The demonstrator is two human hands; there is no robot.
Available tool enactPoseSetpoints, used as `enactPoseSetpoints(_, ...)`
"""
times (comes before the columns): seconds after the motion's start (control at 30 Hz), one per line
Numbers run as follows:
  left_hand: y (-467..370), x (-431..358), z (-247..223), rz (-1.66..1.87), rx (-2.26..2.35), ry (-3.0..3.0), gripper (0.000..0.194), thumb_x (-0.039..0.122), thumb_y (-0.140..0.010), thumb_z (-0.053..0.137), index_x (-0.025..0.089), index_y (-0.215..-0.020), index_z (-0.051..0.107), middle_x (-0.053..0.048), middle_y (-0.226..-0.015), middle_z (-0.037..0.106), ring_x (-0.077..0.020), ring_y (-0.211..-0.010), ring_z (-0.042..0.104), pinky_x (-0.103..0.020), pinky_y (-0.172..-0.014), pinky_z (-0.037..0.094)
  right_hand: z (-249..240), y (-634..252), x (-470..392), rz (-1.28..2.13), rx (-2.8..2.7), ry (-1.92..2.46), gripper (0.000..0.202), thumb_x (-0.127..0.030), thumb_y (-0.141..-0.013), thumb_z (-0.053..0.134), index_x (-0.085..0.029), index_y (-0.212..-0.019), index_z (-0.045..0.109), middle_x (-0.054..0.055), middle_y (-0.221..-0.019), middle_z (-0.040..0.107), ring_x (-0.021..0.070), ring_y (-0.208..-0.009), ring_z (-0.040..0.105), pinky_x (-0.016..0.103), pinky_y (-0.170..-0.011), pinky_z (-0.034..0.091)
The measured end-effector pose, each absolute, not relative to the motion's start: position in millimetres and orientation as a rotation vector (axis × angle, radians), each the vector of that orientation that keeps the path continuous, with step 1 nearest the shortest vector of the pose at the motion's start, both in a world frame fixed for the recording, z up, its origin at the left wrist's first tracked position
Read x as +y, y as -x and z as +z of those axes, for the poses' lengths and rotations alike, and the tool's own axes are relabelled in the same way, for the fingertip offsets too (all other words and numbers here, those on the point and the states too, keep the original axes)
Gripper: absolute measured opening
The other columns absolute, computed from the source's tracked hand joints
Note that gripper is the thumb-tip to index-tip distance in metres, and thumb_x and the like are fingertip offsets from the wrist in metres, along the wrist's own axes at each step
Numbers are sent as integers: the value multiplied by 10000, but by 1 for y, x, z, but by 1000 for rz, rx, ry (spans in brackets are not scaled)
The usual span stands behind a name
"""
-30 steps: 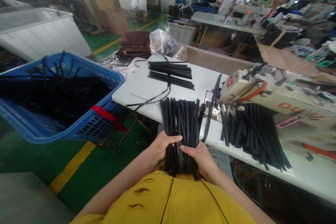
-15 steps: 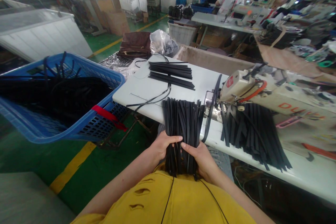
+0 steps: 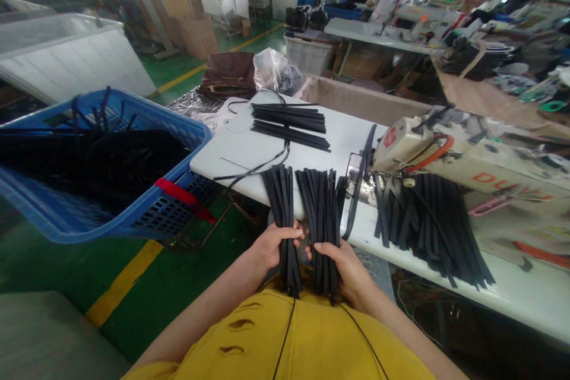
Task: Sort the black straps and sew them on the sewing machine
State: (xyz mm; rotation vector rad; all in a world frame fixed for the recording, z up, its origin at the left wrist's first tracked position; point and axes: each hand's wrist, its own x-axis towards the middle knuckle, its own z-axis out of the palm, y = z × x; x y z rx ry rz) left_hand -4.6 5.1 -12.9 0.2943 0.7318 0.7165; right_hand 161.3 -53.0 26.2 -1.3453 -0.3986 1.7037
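Note:
My left hand [image 3: 281,241] is closed round a narrow bundle of black strips [image 3: 282,199], thumb across its front. A thicker bundle of black strips [image 3: 319,205] is gripped by my right hand [image 3: 332,254]. Both bundles stand upright before my yellow top, with a small gap between them. Beyond them, two flat groups of black strips [image 3: 289,119] lie on the white table [image 3: 236,142]. More black strips [image 3: 431,219] are spread beneath the sewing machine [image 3: 481,160] on the right. One longer strip [image 3: 361,184] lies beside the machine's metal plate.
A blue basket [image 3: 133,225] full of black strips stands left of the table, a red band on its rim. Behind the table are a clear plastic bag [image 3: 274,71] and a brown bag [image 3: 229,70]. A person in white [image 3: 387,0] is at another machine farther back.
The single wide bundle of strips has been parted into two. My left hand has shifted slightly left with the narrower part, and a gap now shows between the bundles.

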Motion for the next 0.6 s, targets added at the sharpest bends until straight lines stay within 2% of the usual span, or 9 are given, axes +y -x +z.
enactPoseSetpoints(0.17, -1, 2, -5, 720, 739, -396, 387, 328, -622, 920, 141, -739, 603, 45, -554, 507, -117, -496, 530, -305, -564, 542, 32, -159, -53, 1700, -500, 1317, 358, -309, -596, 928, -153, -893, 801, 83, -863, 818, 213, -721, 708, 343, -728, 565)
enactPoseSetpoints(0.3, -7, 2, 0, 787, 840, -412, 429, 290, -525, 964, 131, -728, 621, 51, -539, 508, -74, -467, 458, -225, -483, 433, 32, -157, -54, 1658, -543, 1341, 431, -326, -586, 952, -188, -962, 795, 83, -999, 829, 258, -822, 747, 400, -804, 588)
enactPoseSetpoints(0.4, -8, 3, -2, 792, 897, -387, 425, 276, -490, 960, 135, -664, 598, 50, -515, 493, -70, -452, 444, -216, -455, 396, 30, -157, -56, 1639, -524, 1344, 464, -347, -591, 959, -200, -996, 784, 89, -1050, 826, 286, -887, 762, 429, -841, 593)
enactPoseSetpoints(0.5, -7, 3, -6, 791, 902, -377, 395, 268, -519, 939, 141, -620, 578, 45, -502, 488, -72, -444, 452, -216, -449, 399, 29, -157, -56, 1654, -482, 1311, 451, -360, -611, 951, -196, -996, 781, 95, -1056, 825, 286, -907, 765, 436, -882, 587)
enactPoseSetpoints(0.6, -5, 2, -7, 760, 847, -374, 350, 285, -558, 920, 130, -696, 639, 24, -533, 531, -110, -473, 521, -256, -496, 482, 28, -158, -55, 1657, -459, 1306, 409, -337, -616, 945, -190, -961, 781, 72, -965, 827, 242, -796, 745, 394, -822, 586)
